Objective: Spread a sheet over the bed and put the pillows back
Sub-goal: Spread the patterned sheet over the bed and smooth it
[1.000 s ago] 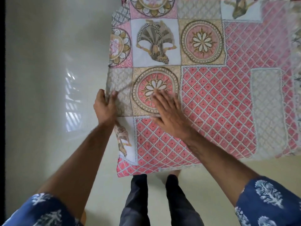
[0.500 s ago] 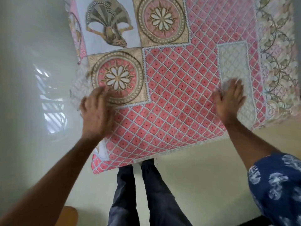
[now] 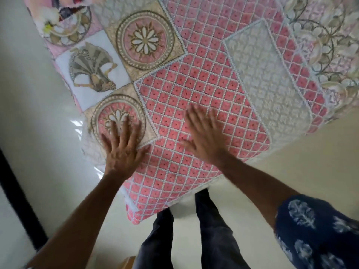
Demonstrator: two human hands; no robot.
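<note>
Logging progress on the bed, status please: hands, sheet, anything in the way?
Left hand and right hand both flat, fingers spread, pressing the sheet. Sheet lies over the bed corner, edge hanging down. No pillows in view. Nothing blocking.

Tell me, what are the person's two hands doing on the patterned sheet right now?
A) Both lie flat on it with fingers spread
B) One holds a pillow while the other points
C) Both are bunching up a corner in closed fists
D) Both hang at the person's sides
A: the left hand and the right hand both lie palm-down with straight, spread fingers on the sheet, gripping nothing.
</note>
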